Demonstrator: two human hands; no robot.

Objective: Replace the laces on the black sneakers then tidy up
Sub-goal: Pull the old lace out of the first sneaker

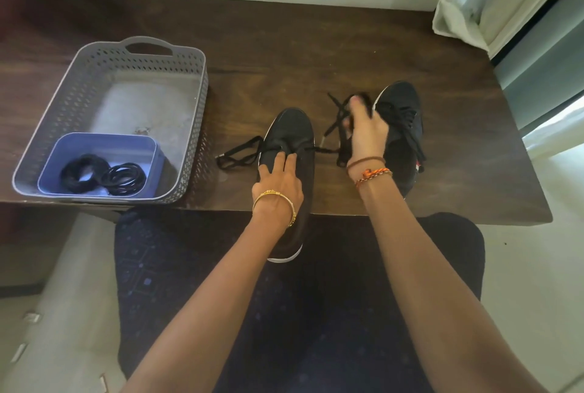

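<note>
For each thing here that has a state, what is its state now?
Near sneaker: mostly unlaced, lace through one front eyelet pair.
Far sneaker: laced.
Black lace: loose ends on table.
Left hand: resting on near sneaker.
Right hand: gripping lace.
Grey basket: holds blue box with coiled laces.

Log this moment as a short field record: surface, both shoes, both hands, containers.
surface: dark wooden table
near shoe: black sneaker with white sole, lace through one low eyelet pair only, heel overhanging the table edge
far shoe: black laced sneaker, to the right
left hand: fingers pressing on the near shoe
right hand: pulling a black flat lace, blurred
containers: grey perforated plastic basket holding a blue plastic tub with coiled black laces
</note>
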